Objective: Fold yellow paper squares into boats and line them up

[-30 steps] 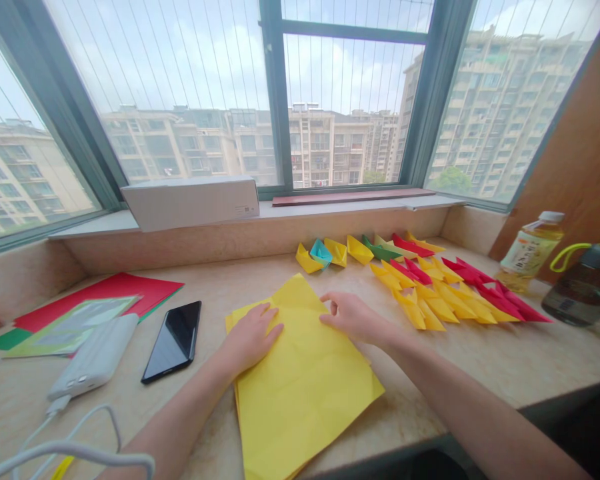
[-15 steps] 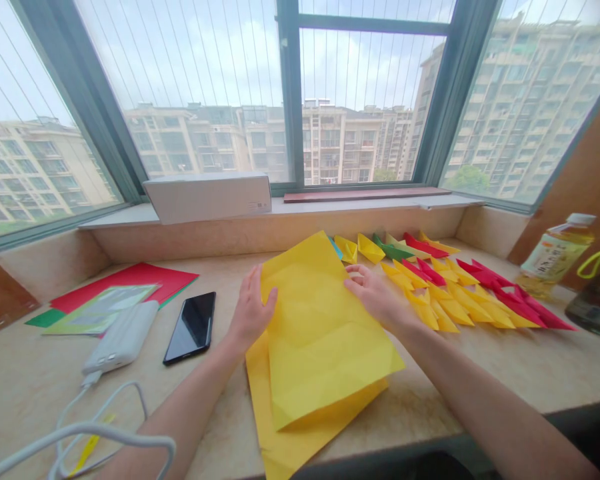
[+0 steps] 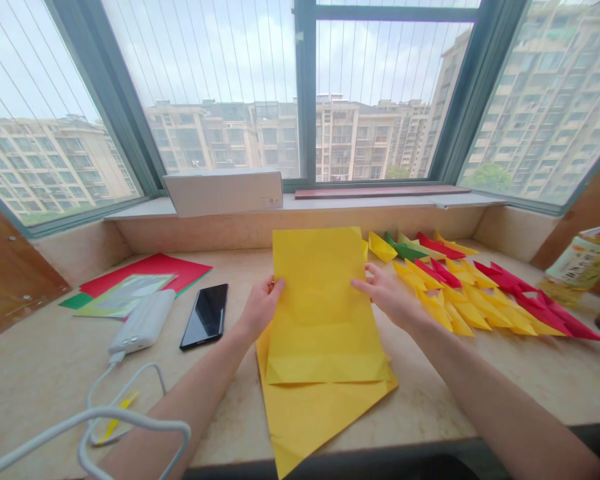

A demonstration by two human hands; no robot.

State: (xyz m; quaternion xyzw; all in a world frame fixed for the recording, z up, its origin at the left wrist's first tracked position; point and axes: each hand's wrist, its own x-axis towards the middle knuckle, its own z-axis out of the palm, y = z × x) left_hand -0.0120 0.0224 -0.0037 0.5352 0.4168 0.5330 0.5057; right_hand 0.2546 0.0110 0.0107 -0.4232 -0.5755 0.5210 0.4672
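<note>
Both hands hold one yellow paper sheet [image 3: 320, 300] lifted off the counter, squared to me. My left hand [image 3: 260, 310] pinches its left edge, thumb on top. My right hand [image 3: 387, 293] grips its right edge. The sheet's lower edge rests on a stack of yellow sheets [image 3: 320, 420] lying at the counter's front. Right of my right hand lie rows of folded paper boats [image 3: 480, 293] in yellow, red and green.
A black phone [image 3: 206, 315], a white power bank [image 3: 143, 321] with white cable [image 3: 125, 417], and red and green sheets [image 3: 145, 277] lie on the left. A white box [image 3: 225, 191] sits on the sill. An oil bottle [image 3: 583, 260] stands far right.
The top yellow sheet has been picked up from the stack, raised and turned square between both hands. The view has shifted left and slightly up.
</note>
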